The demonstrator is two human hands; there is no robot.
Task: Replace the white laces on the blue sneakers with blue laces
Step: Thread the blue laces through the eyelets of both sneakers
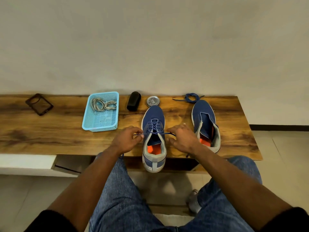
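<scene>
- One long wooden tabletop (55, 131) runs across the view against a pale wall; its near edge is just in front of the person's knees, its right end is cut at a slant, and a broad bare stretch of wood lies at the left.
- Two blue sneakers stand on it, toes to the wall. The near sneaker (154, 138) sits at the middle with its heel hanging over the near edge; the other sneaker (206, 124) stands to its right, well apart, unlaced, heel close to the edge.
- A light blue basket (111, 126) sits left of the near sneaker with open wood between them; the white laces (102, 104) lie bundled in its far half.
- The left hand (127, 139) is beside the near sneaker's left side, its grip a fingertip pinch on one end of the blue lace (154, 127) that crosses the eyelets.
- The right hand (183, 138) fills the gap between the two sneakers, fingers curled, pinching the lace's other end.
- A dark phone case (39, 104) lies near the far left edge.
- A black oblong object (133, 101) and a round tin (153, 101) stand by the far edge, just beyond the near sneaker's toe.
- A spare blue lace (192, 97) is coiled at the far edge, touching the other sneaker's toe.
</scene>
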